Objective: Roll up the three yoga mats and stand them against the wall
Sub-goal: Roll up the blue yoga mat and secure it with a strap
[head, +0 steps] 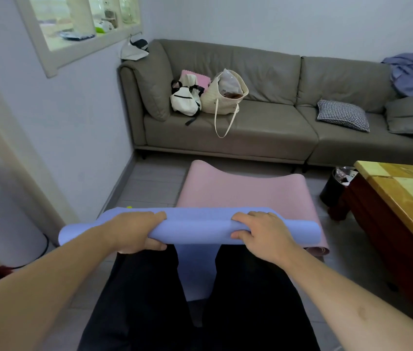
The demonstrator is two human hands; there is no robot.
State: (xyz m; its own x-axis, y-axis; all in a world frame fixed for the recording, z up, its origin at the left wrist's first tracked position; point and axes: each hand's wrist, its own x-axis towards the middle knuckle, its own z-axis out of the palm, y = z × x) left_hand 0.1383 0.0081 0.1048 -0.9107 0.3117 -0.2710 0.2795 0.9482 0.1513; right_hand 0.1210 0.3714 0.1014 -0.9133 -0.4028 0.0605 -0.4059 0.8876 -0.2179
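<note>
— Where are your hands?

— My left hand (134, 230) and right hand (263, 233) are both wrapped around the blue mat (200, 230), rolled partway, its tail hanging between my legs.

— How does it feel?

— Light, soft, springy, I'd guess; gripping well apart keeps the roll even. The pink mat (240, 191) lies flat on the floor beyond.

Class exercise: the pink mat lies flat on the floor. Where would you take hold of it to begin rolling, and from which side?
Probably the pink mat at its near short edge, two hands spread apart, palms down from above. It lies lengthwise toward the sofa, so it rolls away. That edge sits under the blue mat both hands grip.
</note>
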